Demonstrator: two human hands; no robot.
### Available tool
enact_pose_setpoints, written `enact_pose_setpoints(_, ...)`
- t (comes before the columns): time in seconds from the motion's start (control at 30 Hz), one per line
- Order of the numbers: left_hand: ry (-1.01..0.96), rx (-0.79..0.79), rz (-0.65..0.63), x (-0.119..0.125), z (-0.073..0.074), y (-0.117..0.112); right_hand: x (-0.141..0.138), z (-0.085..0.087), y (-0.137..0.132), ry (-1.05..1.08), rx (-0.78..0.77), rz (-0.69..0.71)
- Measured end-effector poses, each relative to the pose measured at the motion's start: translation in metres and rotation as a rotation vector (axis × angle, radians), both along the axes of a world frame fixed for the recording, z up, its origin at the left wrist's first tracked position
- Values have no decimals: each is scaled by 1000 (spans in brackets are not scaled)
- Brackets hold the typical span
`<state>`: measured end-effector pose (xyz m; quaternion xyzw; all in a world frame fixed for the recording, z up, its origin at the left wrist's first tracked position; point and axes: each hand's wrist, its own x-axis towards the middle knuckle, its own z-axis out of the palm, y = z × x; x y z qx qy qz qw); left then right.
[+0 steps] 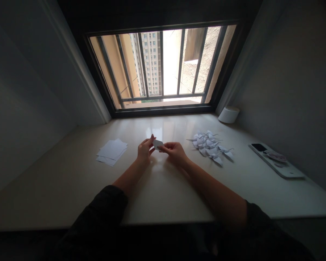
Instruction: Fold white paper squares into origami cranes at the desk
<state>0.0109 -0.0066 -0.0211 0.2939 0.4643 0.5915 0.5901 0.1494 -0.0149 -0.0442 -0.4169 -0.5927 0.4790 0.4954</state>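
Observation:
Between my two hands, a small folded piece of white paper (158, 144) is held just above the pale sill. My left hand (145, 148) pinches its left edge, thumb and fingers closed on it. From the other side, my right hand (175, 151) grips the right edge between thumb and fingers. To the right lies a cluster of several folded white paper cranes (206, 143), apart from my right hand. A loose stack of white paper sheets (112, 151) rests to the left of my left hand.
A white phone (282, 165) in a case lies at the far right of the sill (168, 199). A short white cylinder (228, 115) stands in the back right corner. Behind is a dark-framed window (163, 112) with bars, and walls flank both sides.

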Motion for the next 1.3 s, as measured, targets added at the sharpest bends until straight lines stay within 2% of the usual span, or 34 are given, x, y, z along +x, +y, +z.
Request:
enact_pose_setpoints(0.1,-51,-14,122,-6,2,7,0,-2,-1,-15,-17,-3)
enact_pose_setpoints(0.2,-92,11,341,-22,2,20,0,-3,-2,-38,-48,-17)
enact_pose_setpoints(0.27,-65,9,385,-31,1,26,1,-3,-2,3,-69,-22)
enact_pose_setpoints(0.33,-23,-4,322,-34,-1,27,1,-3,-2,71,-95,-35)
enact_pose_setpoints(0.5,189,124,-100,-21,-2,16,1,-4,0,157,-132,-72)
enact_pose_setpoints(0.6,249,177,-157,-14,-2,10,1,-2,-1,164,-129,-64)
enact_pose_setpoints(0.77,131,102,-87,-5,0,4,-2,2,-4,150,-92,-30)
enact_pose_setpoints(0.87,-1,11,-21,-11,4,7,-2,0,-3,108,-66,-38)
enact_pose_setpoints(0.93,-82,-59,132,-25,7,16,-1,-2,-2,76,-72,-71)
enact_pose_setpoints(1.0,-96,-38,298,-43,10,26,2,-3,0,87,-88,-106)
enact_pose_setpoints(1.07,-91,-26,337,-56,11,33,4,-3,2,128,-93,-135)
enact_pose_setpoints(1.17,-27,0,210,-53,8,31,5,-2,3,167,-98,-142)
enact_pose_setpoints(1.3,201,108,-201,-25,1,14,4,-3,3,190,-89,-131)
